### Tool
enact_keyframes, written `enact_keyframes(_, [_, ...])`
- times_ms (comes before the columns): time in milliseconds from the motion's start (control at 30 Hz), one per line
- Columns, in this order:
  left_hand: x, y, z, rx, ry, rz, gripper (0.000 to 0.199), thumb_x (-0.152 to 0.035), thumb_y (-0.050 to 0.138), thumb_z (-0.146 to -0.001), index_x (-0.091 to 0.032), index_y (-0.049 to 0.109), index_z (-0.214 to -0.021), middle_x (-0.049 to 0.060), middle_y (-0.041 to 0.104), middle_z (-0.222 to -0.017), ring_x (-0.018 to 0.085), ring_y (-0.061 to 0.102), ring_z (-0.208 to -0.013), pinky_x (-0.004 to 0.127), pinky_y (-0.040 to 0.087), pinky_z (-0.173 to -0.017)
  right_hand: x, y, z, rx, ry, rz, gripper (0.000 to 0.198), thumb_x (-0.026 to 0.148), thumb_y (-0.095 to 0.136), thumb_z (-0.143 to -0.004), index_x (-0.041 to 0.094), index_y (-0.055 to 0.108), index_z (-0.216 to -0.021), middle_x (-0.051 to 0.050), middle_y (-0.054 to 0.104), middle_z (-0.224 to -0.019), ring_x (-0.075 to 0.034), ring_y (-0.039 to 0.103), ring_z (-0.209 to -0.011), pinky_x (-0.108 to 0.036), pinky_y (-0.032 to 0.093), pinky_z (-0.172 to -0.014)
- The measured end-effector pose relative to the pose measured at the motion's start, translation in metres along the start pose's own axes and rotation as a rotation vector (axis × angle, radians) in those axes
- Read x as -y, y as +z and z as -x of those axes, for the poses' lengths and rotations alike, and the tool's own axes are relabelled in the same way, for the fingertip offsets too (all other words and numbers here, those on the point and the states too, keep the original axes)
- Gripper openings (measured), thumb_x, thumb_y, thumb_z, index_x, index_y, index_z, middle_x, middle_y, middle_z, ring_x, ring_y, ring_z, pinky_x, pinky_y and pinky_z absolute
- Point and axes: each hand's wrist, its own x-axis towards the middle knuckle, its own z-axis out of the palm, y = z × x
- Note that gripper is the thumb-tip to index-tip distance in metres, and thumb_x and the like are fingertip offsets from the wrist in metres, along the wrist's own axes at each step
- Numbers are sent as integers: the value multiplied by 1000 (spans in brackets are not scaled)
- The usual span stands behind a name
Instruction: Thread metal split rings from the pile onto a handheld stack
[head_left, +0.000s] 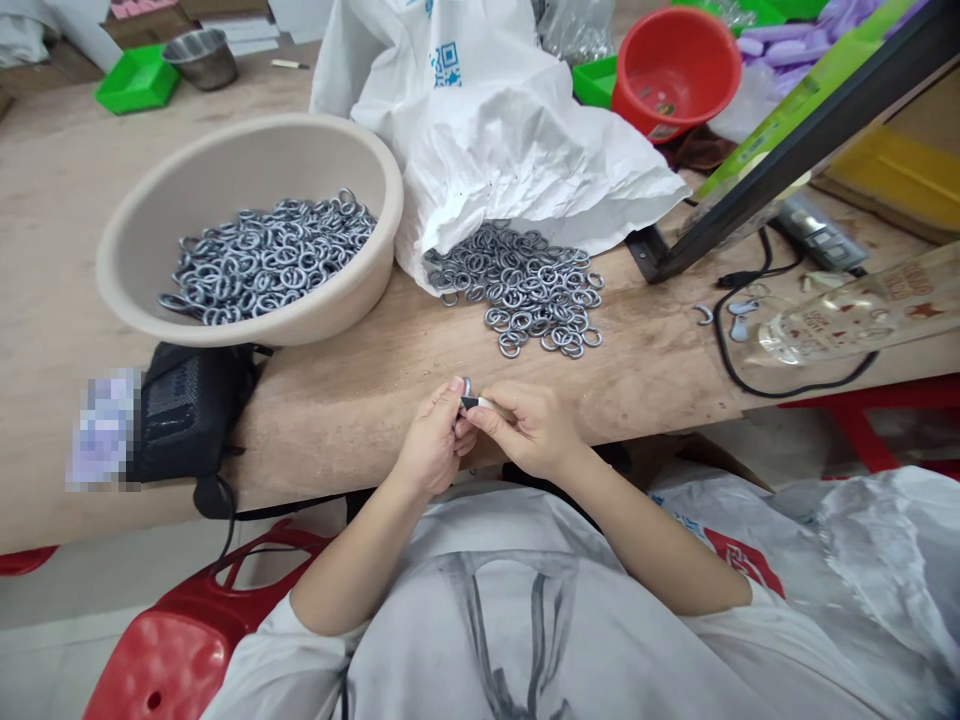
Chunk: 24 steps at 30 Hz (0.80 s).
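Close to the table's front edge, my left hand (433, 440) pinches a grey ring (467, 384) between thumb and fingers. My right hand (534, 430) meets it from the right, its fingers closed on a small dark, pointed piece (470, 402) with a whitish end. That piece touches or nearly touches the ring; its exact kind is hidden by my fingers. Just beyond my hands lies a pile of grey rings (536, 290), spilling from the mouth of a white woven sack (517, 150). More such rings fill part of a large beige basin (375, 170) to the left.
A black bag (187, 410) lies at the left table edge. A dark metal post (795, 130), a cable (724, 350) and a clear printed plastic bag (840, 315) are on the right. Behind stand a red bucket (630, 90) and a green tray (139, 80). A red stool (172, 650) is below left.
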Motion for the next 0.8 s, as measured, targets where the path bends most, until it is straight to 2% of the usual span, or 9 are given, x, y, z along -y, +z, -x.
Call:
enact_keyframes(133, [3,-1,10,115,-31,-70,49,-57,71,-78,-17,46,-62,-7,37,-47,3,26,-38,16,19,-37,-18,-14,-23,-190,327,187,41,50,45,-97,21,62,-75,1,56,-59,-16,52,-60,-27,31,-60])
enact_keyframes(167, [2,-2,11,121,-35,-73,49,-56,71,-78,-16,47,-62,-7,38,-48,3,27,-39,16,19,-38,-21,-18,-32,-202,365,245,41,51,44,-97,21,64,-79,0,59,-61,-17,54,-62,-28,31,-60])
enact_keyframes(300, [-2,-7,8,61,0,-57,40,-51,71,-80,-14,56,-71,-4,50,-54,3,33,-39,17,21,-39,-22,-26,-80,-102,308,491,38,55,51,-94,21,69,-97,-7,72,-85,-24,63,-77,-30,35,-65])
enact_keyframes(400, [-6,-12,5,45,2,-57,31,-42,71,-80,-13,65,-88,-2,58,-60,3,37,-38,17,21,-39,-27,-19,-114,-33,258,652,36,44,63,-89,20,67,-115,-12,71,-109,-28,65,-89,-33,40,-69])
enact_keyframes(533, [-9,-18,6,-10,-48,31,25,-35,72,-73,-14,63,-84,-1,61,-62,6,44,-41,17,25,-38,-38,-15,-134,13,258,745,24,28,59,-91,16,72,-107,-18,69,-112,-29,66,-91,-35,42,-71])
enact_keyframes(600, [-12,-21,5,-26,-82,97,28,-38,73,-70,-15,59,-78,-1,60,-63,7,45,-43,17,26,-37,-38,-21,-129,-27,250,698,21,30,60,-90,17,74,-98,-16,71,-105,-28,65,-88,-34,41,-69])
enact_keyframes(667, [-14,-23,2,-34,-90,110,32,-42,73,-70,-16,56,-75,-1,60,-65,7,46,-46,16,25,-36,-33,-29,-116,-32,254,550,21,36,65,-86,18,74,-87,-11,71,-88,-24,61,-79,-32,39,-66])
enact_keyframes(733, [-14,-23,-2,-59,-32,41,35,-45,74,-73,-17,55,-76,-1,59,-66,6,44,-45,16,22,-36,-24,-37,-98,66,261,276,26,41,65,-85,17,73,-79,-3,64,-69,-18,55,-66,-29,35,-61])
enact_keyframes(800, [-11,-21,-7,-91,87,-68,37,-48,75,-75,-17,55,-77,-4,53,-61,5,38,-43,16,19,-37,-13,-40,-80,210,267,-34,31,44,61,-86,16,71,-75,1,56,-59,-13,47,-58,-26,32,-57])
